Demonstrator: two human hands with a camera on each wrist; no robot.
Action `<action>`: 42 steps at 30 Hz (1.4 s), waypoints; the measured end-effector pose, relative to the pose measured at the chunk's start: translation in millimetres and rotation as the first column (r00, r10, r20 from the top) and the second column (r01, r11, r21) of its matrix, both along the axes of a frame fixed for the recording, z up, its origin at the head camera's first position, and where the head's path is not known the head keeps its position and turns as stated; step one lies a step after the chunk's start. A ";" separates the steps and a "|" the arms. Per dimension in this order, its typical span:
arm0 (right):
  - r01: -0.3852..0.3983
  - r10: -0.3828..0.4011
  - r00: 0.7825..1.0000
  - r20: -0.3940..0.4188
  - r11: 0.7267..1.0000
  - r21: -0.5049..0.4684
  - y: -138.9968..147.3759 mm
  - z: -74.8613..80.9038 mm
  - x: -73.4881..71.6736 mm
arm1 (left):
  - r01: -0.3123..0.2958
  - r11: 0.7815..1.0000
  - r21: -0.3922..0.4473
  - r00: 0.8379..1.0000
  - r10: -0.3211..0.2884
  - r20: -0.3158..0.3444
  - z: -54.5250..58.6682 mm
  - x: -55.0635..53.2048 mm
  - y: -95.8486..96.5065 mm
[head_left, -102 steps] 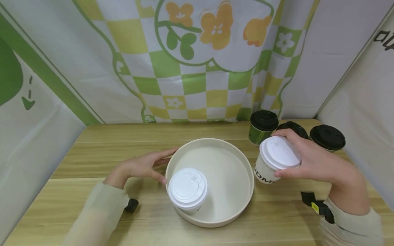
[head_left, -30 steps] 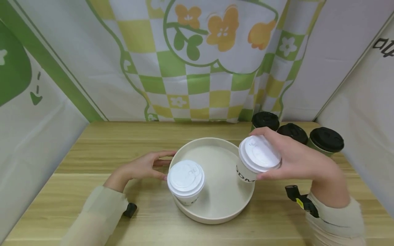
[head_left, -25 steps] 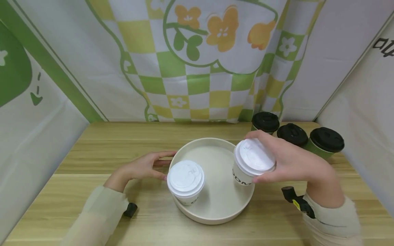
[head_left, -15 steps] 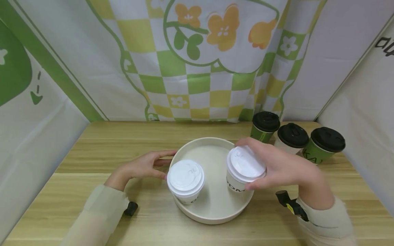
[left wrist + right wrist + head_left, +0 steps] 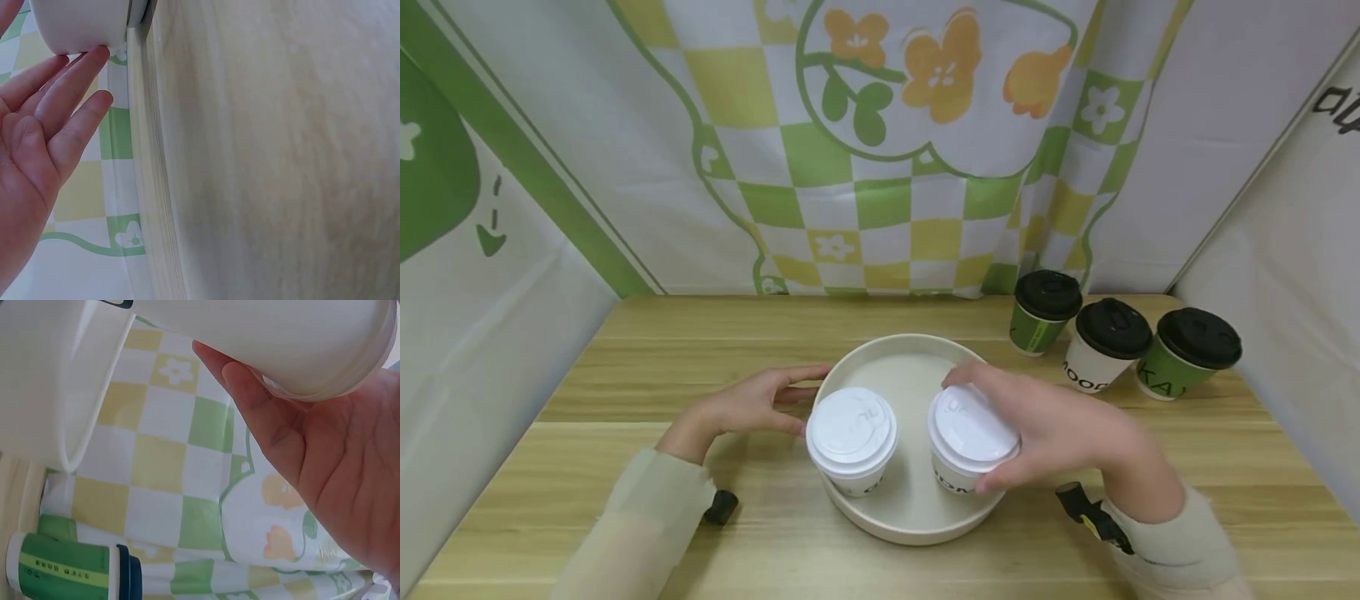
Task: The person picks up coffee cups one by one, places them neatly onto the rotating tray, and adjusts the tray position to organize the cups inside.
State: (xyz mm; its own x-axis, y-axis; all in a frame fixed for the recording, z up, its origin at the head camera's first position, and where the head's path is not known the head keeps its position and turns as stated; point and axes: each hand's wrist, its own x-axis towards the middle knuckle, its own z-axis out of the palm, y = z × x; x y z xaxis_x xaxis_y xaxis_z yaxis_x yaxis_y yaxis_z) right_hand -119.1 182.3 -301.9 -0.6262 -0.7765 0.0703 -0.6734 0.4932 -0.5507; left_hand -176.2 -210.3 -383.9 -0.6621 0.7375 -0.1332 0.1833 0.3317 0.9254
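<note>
1. Two pale sleeves (image 5: 632,517), each with a dark wrist device (image 5: 721,507), reached in over a wood-grain tabletop (image 5: 662,358).
2. Curled around a white-lidded cup (image 5: 972,425), the thumb and fingers of the right hand (image 5: 1052,417) held it over the right part of a round tray; whether its base touched the floor of the tray could not be told. Setting it down appeared to be the step in hand; the next move seemed to call for a level base, then a loosened grip.
3. Inside the tray's left part stood a matching cup (image 5: 852,437), upright, its plastic-looking lid smooth and glossy above a tapered white body.
4. The left hand (image 5: 748,406), thumb and fairly straight fingers spread wide, touched the outer wall of the cream tray (image 5: 910,367), matte and low-walled; it gripped nothing.
5. Beyond, at right, three black-lidded cups (image 5: 1108,329), two green and one white, stood close together.
6. Behind hung a creased, checkered fabric backdrop (image 5: 880,204) printed with orange flowers.
</note>
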 end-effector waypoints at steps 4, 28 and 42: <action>-0.022 0.022 0.999 0.023 1.000 0.005 -4.1 -3.4 1.4 | 0.002 1.000 0.001 1.000 -0.002 -0.003 -1.3 0.2 -0.7; -0.163 0.163 0.987 0.008 0.986 0.029 -29.8 -13.9 7.1 | 0.020 1.000 0.003 1.000 -0.020 0.006 -1.3 -2.4 -0.7; -0.181 0.181 0.983 0.005 0.982 0.050 -30.8 -13.3 8.1 | 0.020 1.000 0.003 1.000 -0.020 0.001 -2.2 -1.8 -0.5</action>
State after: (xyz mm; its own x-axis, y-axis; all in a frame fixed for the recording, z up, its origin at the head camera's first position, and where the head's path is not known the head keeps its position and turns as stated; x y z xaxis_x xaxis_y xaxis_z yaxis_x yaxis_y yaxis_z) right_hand -110.9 151.5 -315.1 -0.4751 -0.8795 0.0288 -0.7540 0.3900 -0.5285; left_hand -178.0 -210.8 -386.1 -0.6473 0.7508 -0.1316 0.1887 0.3251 0.9266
